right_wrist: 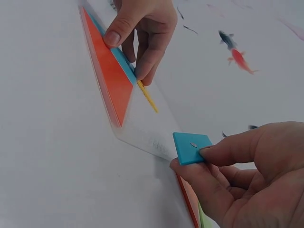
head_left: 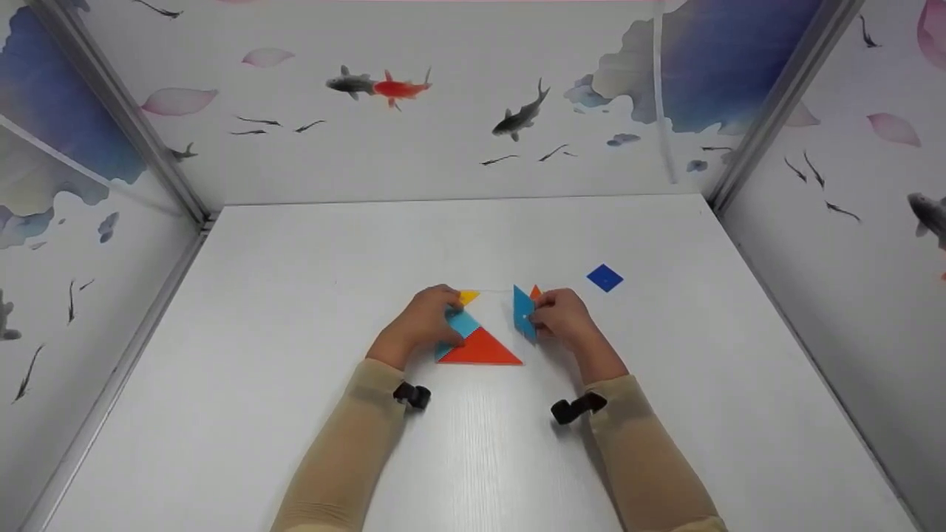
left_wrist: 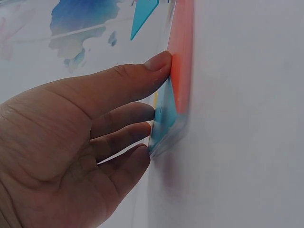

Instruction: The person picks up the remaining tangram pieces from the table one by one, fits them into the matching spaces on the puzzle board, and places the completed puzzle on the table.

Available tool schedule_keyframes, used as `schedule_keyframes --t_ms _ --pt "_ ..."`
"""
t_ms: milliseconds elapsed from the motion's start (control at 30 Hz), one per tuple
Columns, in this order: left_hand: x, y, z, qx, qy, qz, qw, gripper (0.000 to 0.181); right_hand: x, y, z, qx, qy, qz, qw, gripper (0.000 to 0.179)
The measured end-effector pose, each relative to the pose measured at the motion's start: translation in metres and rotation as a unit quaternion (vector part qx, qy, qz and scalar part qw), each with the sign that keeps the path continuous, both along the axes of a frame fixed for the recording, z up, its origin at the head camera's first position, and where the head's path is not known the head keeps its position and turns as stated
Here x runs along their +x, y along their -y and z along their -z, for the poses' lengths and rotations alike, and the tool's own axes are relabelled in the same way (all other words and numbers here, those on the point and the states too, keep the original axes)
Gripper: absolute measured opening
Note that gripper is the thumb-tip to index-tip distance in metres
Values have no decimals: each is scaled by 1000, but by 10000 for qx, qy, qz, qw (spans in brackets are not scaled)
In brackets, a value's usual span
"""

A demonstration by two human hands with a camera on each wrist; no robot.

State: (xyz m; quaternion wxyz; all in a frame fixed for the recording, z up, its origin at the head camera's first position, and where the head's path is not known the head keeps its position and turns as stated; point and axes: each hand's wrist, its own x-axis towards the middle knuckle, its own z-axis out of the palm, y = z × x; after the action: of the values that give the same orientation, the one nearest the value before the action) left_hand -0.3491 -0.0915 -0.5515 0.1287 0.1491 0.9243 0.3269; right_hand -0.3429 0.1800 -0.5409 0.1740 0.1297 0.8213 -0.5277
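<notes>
Light-blue parallelogram (head_left: 522, 310) pinched by right hand (head_left: 563, 318), long axis running front-to-back.

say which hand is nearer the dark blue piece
Right. The right hand is below-left of the dark blue piece in the head view; the left hand is farther left.

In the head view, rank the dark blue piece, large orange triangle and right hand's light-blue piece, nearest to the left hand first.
1. Large orange triangle: beside the left hand.
2. Light-blue piece: farther right, in the right hand.
3. Dark blue piece: farthest right, beyond the right hand.
</notes>
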Motion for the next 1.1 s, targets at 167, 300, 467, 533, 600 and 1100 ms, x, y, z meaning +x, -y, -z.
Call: schedule_keyframes --t_ms 167,300,467,533,600,1100 --pt "-1 -1 0 24 44 -10 10000 56 2 2 0 89 16 -15 10000 17" --pt "-1 -1 0 -11 23 39 10000 56 2 3 3 -29 32 -64 10000 15" --pt "-2 -2 0 -63 -20 80 9999 55 3 5 5 -149 64 -114 9998 13" --pt "-2 -2 0 -59 2 68 10000 55 3 5 5 -133 69 -134 9998 14" --pt "-2 -2 0 -71 23 75 9999 56 4 6 5 -132 71 -170 9997 15" --pt "-2 -2 0 -124 132 -90 9998 55 4 11 4 216 229 -290 9991 18"
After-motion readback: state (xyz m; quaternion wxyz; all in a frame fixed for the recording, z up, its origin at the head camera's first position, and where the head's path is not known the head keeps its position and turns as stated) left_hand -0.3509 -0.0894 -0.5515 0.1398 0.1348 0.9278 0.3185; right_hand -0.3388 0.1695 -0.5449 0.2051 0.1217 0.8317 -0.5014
